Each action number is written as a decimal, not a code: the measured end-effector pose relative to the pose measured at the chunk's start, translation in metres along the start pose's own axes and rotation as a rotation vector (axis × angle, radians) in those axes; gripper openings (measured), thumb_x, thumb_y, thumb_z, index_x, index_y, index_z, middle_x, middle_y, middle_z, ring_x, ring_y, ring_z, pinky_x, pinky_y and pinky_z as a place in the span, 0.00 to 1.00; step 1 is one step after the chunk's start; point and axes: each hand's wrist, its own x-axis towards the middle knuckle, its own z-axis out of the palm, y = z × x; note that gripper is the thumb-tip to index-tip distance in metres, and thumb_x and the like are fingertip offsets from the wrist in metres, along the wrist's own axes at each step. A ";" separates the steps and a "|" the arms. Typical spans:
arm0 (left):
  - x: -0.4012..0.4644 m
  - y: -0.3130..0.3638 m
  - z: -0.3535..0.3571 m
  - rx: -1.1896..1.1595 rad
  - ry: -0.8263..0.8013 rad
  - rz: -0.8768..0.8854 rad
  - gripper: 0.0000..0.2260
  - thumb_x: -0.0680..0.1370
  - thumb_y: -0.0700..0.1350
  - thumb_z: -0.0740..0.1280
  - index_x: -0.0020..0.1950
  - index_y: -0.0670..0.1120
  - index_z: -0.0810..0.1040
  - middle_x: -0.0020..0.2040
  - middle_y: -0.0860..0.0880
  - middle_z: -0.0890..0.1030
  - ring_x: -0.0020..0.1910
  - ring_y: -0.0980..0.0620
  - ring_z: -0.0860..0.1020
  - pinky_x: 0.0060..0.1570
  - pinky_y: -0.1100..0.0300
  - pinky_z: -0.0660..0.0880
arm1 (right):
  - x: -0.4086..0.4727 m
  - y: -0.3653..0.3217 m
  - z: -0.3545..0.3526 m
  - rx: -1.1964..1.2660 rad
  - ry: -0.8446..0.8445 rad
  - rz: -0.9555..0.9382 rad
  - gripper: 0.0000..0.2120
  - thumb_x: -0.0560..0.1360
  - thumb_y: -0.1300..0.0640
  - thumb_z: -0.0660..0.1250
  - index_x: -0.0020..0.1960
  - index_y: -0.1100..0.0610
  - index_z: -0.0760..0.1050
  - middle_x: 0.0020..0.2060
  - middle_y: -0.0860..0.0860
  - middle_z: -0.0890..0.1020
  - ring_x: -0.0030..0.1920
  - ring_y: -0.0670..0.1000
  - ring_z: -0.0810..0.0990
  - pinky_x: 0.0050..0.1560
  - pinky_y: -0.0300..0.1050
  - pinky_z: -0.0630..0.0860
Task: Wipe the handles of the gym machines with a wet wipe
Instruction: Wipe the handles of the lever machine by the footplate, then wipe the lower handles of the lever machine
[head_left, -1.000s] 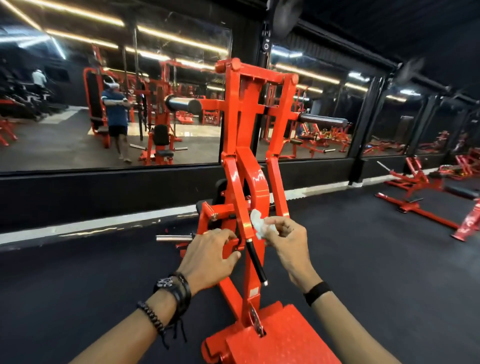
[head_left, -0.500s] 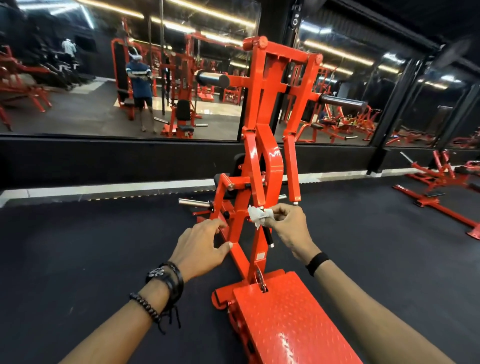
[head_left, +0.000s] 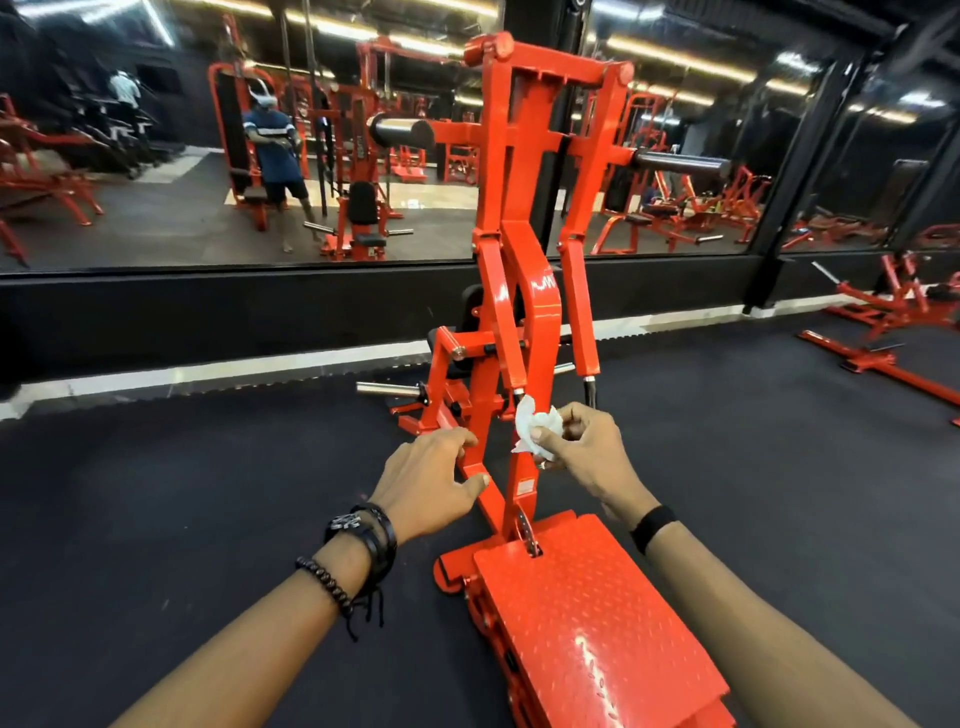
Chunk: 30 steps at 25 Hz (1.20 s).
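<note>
Black rubber gym floor (head_left: 727, 441) surrounds the orange machine (head_left: 524, 218); right hand (head_left: 587, 457) pinches the wet wipe (head_left: 535, 423), soft, light, crumpled, beside the centre upright; left hand (head_left: 426, 480), fingers relaxed, rests on the rigid frame.

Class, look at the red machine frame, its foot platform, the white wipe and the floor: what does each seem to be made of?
Machine frame: likely steel, glossy red paint, bright glints on it.
Foot platform: probably painted metal tread plate, with a raised bump pattern.
Wet wipe, pinched in the right hand: thin soft fabric or paper, crumpled into folds.
Floor: matte dark surface, possibly rubber matting.
</note>
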 end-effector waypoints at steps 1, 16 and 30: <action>0.009 0.013 0.010 -0.004 -0.011 0.024 0.22 0.77 0.57 0.68 0.69 0.51 0.73 0.62 0.53 0.79 0.62 0.52 0.76 0.59 0.53 0.74 | 0.000 0.005 -0.017 -0.028 0.004 -0.006 0.06 0.74 0.60 0.73 0.46 0.60 0.78 0.41 0.60 0.84 0.42 0.61 0.85 0.44 0.59 0.83; 0.140 0.311 0.261 -0.055 -0.167 0.185 0.21 0.76 0.58 0.68 0.67 0.53 0.74 0.60 0.54 0.80 0.61 0.50 0.77 0.58 0.55 0.73 | -0.007 0.187 -0.356 0.133 0.091 0.070 0.03 0.79 0.67 0.65 0.46 0.64 0.77 0.38 0.60 0.85 0.32 0.61 0.83 0.30 0.46 0.80; 0.325 0.532 0.494 -0.249 -0.274 0.131 0.18 0.73 0.57 0.73 0.61 0.54 0.78 0.54 0.57 0.81 0.52 0.55 0.80 0.54 0.54 0.77 | 0.082 0.386 -0.643 0.075 0.207 0.200 0.17 0.75 0.75 0.64 0.52 0.56 0.83 0.46 0.57 0.86 0.46 0.54 0.87 0.49 0.49 0.83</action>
